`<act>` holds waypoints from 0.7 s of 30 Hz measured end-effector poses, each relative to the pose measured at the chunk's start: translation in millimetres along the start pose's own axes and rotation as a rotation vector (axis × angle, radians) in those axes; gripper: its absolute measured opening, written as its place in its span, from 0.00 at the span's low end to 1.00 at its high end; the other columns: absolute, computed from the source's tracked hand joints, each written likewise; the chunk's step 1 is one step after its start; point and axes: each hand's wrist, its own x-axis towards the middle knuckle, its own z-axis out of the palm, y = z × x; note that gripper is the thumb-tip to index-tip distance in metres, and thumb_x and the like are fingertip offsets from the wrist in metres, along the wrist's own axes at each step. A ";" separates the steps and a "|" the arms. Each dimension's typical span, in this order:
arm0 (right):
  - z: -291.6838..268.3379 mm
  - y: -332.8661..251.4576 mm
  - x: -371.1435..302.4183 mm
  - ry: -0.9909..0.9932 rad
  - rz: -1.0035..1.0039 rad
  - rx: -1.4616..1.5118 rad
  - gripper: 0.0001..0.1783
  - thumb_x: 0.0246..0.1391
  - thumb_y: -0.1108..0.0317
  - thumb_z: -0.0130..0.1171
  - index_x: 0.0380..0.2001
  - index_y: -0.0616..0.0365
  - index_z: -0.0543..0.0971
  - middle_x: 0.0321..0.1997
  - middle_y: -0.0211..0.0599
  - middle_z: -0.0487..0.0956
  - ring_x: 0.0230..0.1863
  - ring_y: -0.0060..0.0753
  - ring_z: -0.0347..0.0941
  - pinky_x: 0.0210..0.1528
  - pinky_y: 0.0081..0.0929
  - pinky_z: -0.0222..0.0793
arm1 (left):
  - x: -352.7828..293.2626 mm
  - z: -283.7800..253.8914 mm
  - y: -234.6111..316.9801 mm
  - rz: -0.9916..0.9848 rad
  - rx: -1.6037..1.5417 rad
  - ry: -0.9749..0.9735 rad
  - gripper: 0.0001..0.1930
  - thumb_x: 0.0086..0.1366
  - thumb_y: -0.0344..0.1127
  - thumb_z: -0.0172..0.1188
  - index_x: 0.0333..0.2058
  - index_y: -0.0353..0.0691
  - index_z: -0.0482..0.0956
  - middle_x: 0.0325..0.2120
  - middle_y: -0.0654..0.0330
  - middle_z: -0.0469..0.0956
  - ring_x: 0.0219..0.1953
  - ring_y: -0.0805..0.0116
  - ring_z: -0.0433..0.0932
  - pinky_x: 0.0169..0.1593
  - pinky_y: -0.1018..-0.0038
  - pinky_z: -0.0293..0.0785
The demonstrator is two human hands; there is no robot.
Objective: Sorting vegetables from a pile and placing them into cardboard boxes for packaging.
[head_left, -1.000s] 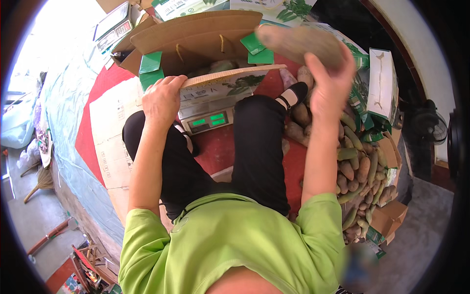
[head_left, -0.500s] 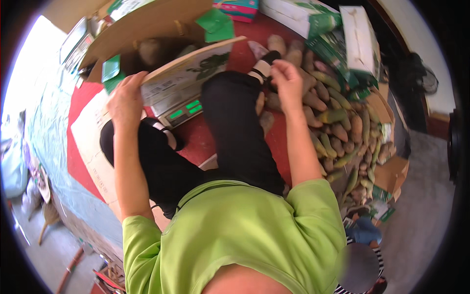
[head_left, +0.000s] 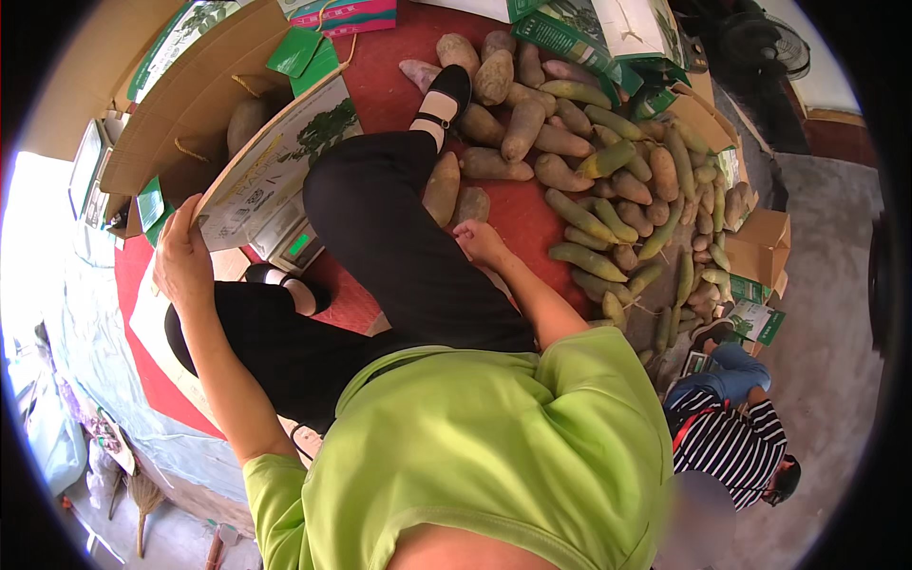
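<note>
My left hand [head_left: 182, 255] grips the near edge of an open cardboard box [head_left: 142, 157], fingers over the rim of its printed white side panel [head_left: 275, 166]. A large radish [head_left: 246, 125] shows inside the box, which tilts over a digital scale [head_left: 296, 245] with a lit green display. My right hand [head_left: 483, 245] is low beside my right knee, its fingers curled in with nothing visible in them. Just beyond it lies a pale brown radish [head_left: 472, 204]; a longer one [head_left: 442, 188] rests by my shin.
A big heap of green and brownish radishes [head_left: 617, 190] covers the red mat [head_left: 389, 66] to the right. Cartons [head_left: 627, 28] stand behind it. A person in a striped top [head_left: 727, 442] crouches at lower right. A broom [head_left: 144, 499] is at lower left.
My view has turned, so the box and scale sit farther left. My right hand has come down from beside my foot to near my knee. My left hand stays on the box edge.
</note>
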 end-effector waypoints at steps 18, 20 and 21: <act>-22.2 62.4 7.8 0.054 0.171 0.056 0.15 0.47 0.72 0.56 0.41 0.62 0.75 0.26 0.32 0.75 0.23 0.22 0.71 0.21 0.21 0.67 | 0.9 5.4 -6.4 -0.029 -0.005 -0.018 0.15 0.60 0.30 0.51 0.43 0.57 0.78 0.36 0.66 0.79 0.38 0.62 0.78 0.38 0.70 0.73; -24.0 64.3 4.2 0.064 0.186 0.057 0.15 0.48 0.72 0.56 0.41 0.62 0.75 0.25 0.32 0.75 0.22 0.22 0.71 0.21 0.21 0.67 | 1.4 7.6 -9.1 -0.025 0.002 -0.029 0.15 0.61 0.30 0.51 0.43 0.58 0.78 0.36 0.66 0.80 0.38 0.63 0.79 0.38 0.71 0.73; -24.9 65.1 2.9 0.071 0.184 0.079 0.15 0.48 0.72 0.56 0.41 0.62 0.75 0.25 0.31 0.75 0.22 0.22 0.71 0.20 0.21 0.66 | 1.5 8.1 -10.5 -0.025 0.007 -0.026 0.15 0.61 0.30 0.51 0.43 0.58 0.78 0.36 0.66 0.80 0.38 0.64 0.79 0.38 0.71 0.73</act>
